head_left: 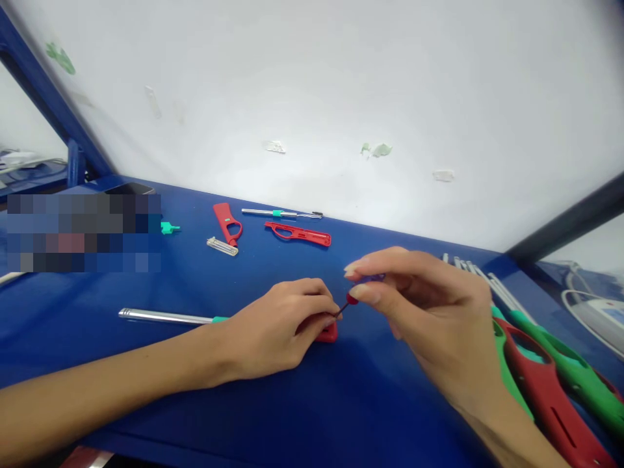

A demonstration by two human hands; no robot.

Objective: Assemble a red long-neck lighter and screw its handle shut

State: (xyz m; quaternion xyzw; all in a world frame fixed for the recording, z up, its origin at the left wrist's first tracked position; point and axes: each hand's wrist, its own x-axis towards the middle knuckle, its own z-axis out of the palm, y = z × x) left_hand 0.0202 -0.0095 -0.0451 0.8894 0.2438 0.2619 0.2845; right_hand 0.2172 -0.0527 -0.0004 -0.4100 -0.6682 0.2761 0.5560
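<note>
My left hand is closed over a lighter, pressing it on the blue table. The lighter's red end shows beyond my fingers, and its metal tube with a teal collar sticks out to the left. Between my right hand's thumb and fingers is a small screwdriver with a red and purple handle. Its thin dark shaft slants down to the red body beside my left fingertips. Whether the tip sits in a screw is hidden.
Behind my hands on the blue table lie red handle halves, a metal rod, a clear part and a teal piece. Several red and green lighters are at the right. A white wall stands behind.
</note>
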